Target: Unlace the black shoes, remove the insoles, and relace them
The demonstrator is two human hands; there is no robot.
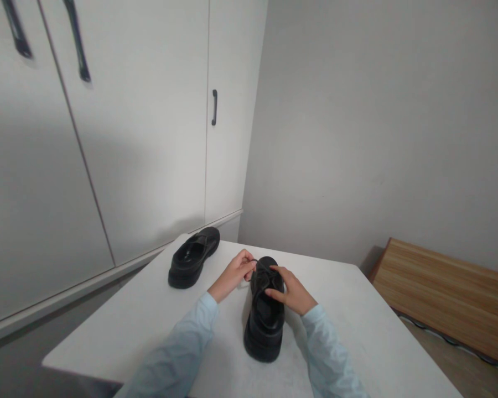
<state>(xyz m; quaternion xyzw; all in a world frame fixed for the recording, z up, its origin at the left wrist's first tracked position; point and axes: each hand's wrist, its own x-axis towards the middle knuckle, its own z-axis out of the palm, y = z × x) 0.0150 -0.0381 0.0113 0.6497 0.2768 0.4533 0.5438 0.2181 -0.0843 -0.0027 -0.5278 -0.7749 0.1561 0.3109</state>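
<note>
A black lace-up shoe point(264, 331) stands on the white table point(336, 337), its toe pointing away from me. My left hand point(238, 269), at the shoe's left side, pinches a dark shoelace point(255, 260) between thumb and fingers. Over the front of the shoe lies my right hand point(294, 291), gripping the upper from the right; its thumb sits by the tongue and its fingers by the lacing. Farther left on the table rests a second black shoe point(186, 262), with neither hand touching it.
White cabinet doors point(149, 138) with dark handles rise behind the table on the left. A grey wall point(357, 138) stands behind it. At the right, beyond the table edge, is a wood-grain panel point(448, 298).
</note>
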